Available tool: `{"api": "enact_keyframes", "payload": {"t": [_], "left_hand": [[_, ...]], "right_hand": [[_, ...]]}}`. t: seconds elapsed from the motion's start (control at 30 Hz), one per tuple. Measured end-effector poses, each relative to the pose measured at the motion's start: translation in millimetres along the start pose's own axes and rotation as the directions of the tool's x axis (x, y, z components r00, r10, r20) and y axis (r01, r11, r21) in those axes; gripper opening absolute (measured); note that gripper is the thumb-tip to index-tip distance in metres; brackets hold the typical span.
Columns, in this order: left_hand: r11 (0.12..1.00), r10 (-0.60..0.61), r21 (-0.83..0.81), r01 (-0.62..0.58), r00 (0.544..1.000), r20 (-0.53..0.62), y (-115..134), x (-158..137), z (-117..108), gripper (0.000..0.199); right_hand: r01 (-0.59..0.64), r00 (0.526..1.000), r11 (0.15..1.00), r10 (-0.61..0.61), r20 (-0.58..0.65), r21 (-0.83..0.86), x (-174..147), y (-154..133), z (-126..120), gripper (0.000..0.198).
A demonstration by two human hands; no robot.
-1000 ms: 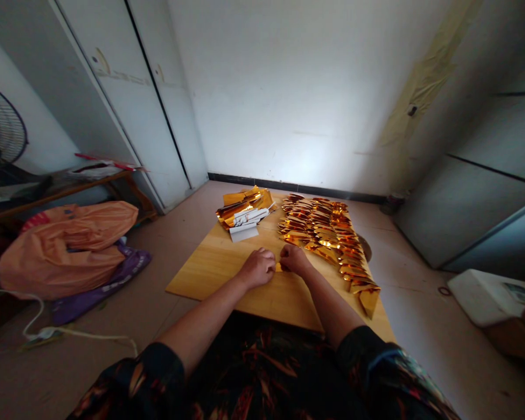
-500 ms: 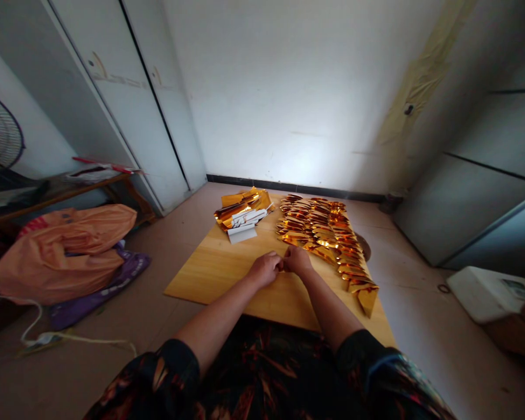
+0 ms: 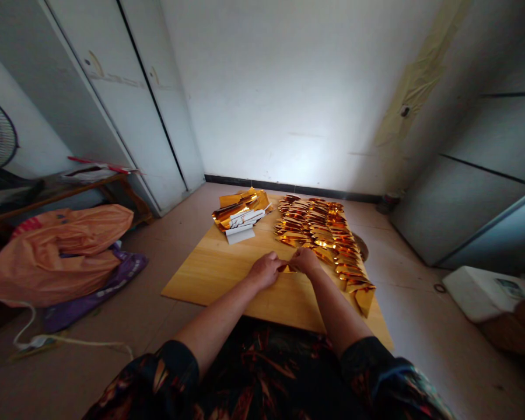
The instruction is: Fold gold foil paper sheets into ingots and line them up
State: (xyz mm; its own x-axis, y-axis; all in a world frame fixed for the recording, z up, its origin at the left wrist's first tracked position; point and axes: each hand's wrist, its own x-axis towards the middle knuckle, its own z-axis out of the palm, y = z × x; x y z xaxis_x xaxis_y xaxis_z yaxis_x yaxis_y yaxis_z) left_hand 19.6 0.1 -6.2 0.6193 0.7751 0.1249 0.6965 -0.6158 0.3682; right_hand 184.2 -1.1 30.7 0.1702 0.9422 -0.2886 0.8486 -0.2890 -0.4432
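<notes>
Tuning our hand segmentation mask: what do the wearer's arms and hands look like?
Left hand and right hand: no gloves visible. Forearms uncovered. Left sleeve and right sleeve: loose, dark, patterned in reddish-orange and tan, ending near the elbows. No cables visible.

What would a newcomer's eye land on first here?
The shiny rows of folded gold pieces along the right side of the wooden tabletop. Next, the left hand and right hand meeting near the middle around a small gold piece. Then the big orange bundle at far left.
</notes>
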Motion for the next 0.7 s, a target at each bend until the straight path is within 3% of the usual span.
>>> {"api": "enact_keyframes", "payload": {"t": [0.27, 0.7], "left_hand": [[0.998, -0.050, 0.039, 0.048, 0.997, 0.051, 6.3, 1.6, -2.8, 0.029], [0.993, -0.108, 0.049, 0.103, 0.989, 0.102, 14.8, 2.6, -13.1, 0.027]], "right_hand": [[-0.013, 0.994, 0.999, 0.017, 0.105, -0.044, 5.4, 2.2, 4.5, 0.017], [0.001, 0.989, 0.978, 0.031, 0.148, -0.211, 16.4, -7.6, 4.3, 0.013]]}}
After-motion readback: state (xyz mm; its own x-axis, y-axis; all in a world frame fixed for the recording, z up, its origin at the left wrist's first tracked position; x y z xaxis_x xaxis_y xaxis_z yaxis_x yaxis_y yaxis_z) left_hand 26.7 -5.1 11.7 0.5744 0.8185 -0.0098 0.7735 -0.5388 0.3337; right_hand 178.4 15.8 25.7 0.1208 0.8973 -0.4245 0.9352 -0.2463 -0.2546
